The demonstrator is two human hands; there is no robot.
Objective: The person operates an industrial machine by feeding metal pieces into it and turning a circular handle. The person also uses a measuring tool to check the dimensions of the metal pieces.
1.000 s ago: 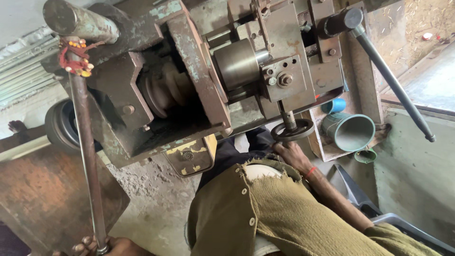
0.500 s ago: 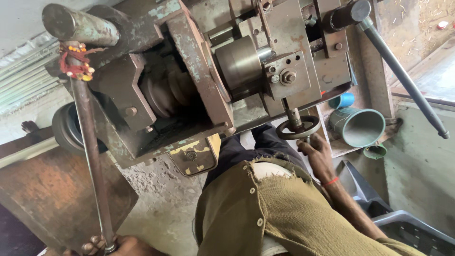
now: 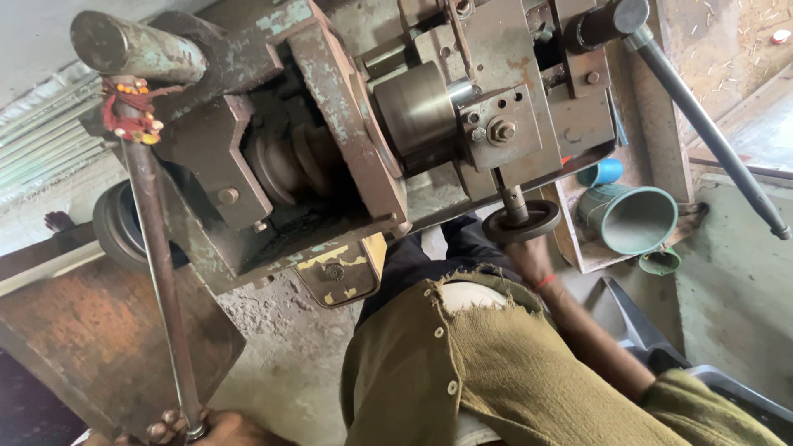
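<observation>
My left hand (image 3: pixel 211 428) is wrapped around the long lever rod (image 3: pixel 157 272), my right hand (image 3: pixel 529 252) grips the small handwheel (image 3: pixel 522 223) under the machine (image 3: pixel 347 140), mid-adjustment

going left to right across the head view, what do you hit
long metal rod held by the left hand → yellow plate → small handwheel with the right hand under it → green funnel → dark lever

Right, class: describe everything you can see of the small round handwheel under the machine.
The handwheel is a small, dark, worn metal disc with a raised rim, mounted on a short steel spindle that comes down from the rusty machine body. It sits level, left of the green funnel. The person's right hand reaches up to its underside; the contact itself is hidden.
</observation>
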